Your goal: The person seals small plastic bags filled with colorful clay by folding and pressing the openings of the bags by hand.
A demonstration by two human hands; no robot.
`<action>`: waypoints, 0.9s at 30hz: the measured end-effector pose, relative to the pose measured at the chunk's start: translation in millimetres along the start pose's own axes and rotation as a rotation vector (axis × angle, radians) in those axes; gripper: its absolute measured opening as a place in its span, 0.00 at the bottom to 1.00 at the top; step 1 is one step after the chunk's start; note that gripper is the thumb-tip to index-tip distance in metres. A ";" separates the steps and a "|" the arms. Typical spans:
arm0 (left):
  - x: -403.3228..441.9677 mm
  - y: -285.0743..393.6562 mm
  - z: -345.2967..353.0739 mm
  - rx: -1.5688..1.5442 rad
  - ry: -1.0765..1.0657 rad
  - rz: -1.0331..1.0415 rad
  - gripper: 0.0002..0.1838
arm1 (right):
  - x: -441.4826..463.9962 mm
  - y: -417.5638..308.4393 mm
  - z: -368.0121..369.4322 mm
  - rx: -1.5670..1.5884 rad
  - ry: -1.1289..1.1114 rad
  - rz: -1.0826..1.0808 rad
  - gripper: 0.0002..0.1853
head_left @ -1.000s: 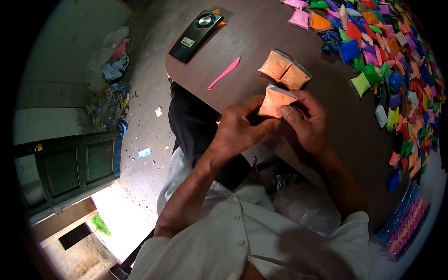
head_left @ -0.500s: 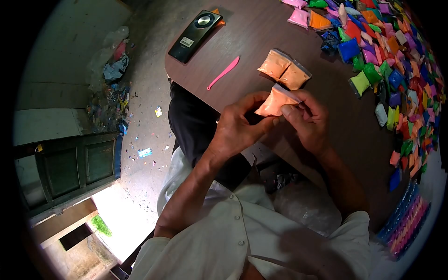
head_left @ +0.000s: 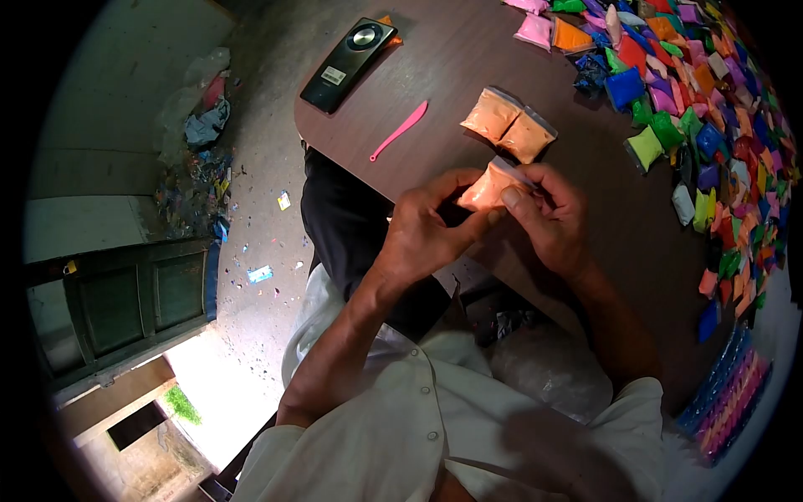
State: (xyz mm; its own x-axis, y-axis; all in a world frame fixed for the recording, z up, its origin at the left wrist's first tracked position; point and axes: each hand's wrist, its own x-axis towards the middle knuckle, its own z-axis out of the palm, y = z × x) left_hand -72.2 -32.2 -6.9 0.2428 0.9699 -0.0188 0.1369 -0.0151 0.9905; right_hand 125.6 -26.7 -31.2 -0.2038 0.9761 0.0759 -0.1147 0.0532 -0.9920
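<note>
Between both hands, over the table's near edge, is a small clear packet of peach-orange clay-like material (head_left: 487, 187). My left hand (head_left: 431, 222) grips its left end, fingers above and thumb below. On its right end my right hand (head_left: 548, 216) is closed, with the thumb pressed on the packet's face. Just beyond the fingers, two joined packets of similar orange material (head_left: 508, 125) lie flat on the table. A pink plastic modelling knife (head_left: 401, 130) rests to their left.
A dark phone (head_left: 350, 65) lies at the table's (head_left: 443, 58) far left, over something orange. Many colourful packets (head_left: 719, 142) are heaped along the right side. Bundled blue and pink strips (head_left: 726, 402) sit at lower right. Scraps litter the floor (head_left: 259, 226) on the left.
The held packet has tilted slightly and its top edge has dipped a little between the fingers. Both hands stay in nearly the same place; the things on the table have not moved.
</note>
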 end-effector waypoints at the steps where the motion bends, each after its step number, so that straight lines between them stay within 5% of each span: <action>1: -0.1 -0.3 -0.3 0.000 0.000 0.000 0.15 | 0.1 -0.6 0.1 0.000 0.000 0.000 0.11; 9: -2.3 -0.4 -5.1 -0.119 -0.023 -0.138 0.14 | 0.9 -3.8 4.3 -0.008 -0.025 -0.031 0.11; 27: -2.1 -5.6 -9.3 -0.127 -0.041 -0.044 0.11 | 2.4 -6.8 0.7 -0.138 -0.095 -0.065 0.11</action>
State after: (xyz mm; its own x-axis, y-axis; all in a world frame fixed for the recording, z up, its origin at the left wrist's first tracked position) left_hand -82.4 -31.9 -11.1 0.2783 0.9583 -0.0656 0.0267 0.0605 0.9978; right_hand 125.2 -24.8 -24.3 -0.2922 0.9456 0.1429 0.0025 0.1501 -0.9887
